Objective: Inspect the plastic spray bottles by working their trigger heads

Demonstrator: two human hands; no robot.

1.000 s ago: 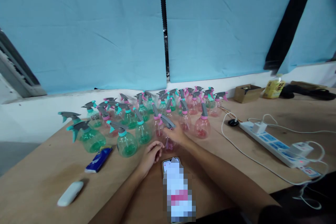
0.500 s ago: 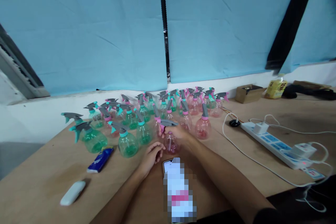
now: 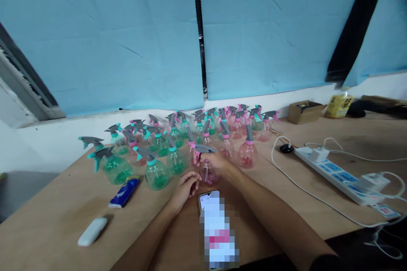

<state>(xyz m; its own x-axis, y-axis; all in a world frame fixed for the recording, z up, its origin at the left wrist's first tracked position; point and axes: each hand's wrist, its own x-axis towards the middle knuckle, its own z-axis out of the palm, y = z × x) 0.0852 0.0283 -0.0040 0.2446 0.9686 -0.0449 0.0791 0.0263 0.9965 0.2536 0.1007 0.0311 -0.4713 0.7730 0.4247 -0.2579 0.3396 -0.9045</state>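
Note:
My right hand [image 3: 217,161] grips a pink spray bottle [image 3: 207,172] by its neck, just under the grey trigger head, and the bottle stands upright on the wooden table [image 3: 57,216]. My left hand [image 3: 185,185] rests on the table right beside the bottle's base, fingers loosely curled, holding nothing. Behind them stands a crowd of several pink spray bottles [image 3: 247,152] and green spray bottles [image 3: 155,172]. A phone [image 3: 216,228] lies flat just in front of both hands.
A blue packet [image 3: 124,192] and a white oblong device [image 3: 92,231] lie at the front left. A white power strip [image 3: 337,174] with plugs and cables runs along the right. A cardboard box [image 3: 306,111] and a yellow bottle [image 3: 338,104] sit at the back right.
My right hand has closed around the pink bottle's neck and set it upright, drawing it slightly toward me. The left hand has barely moved.

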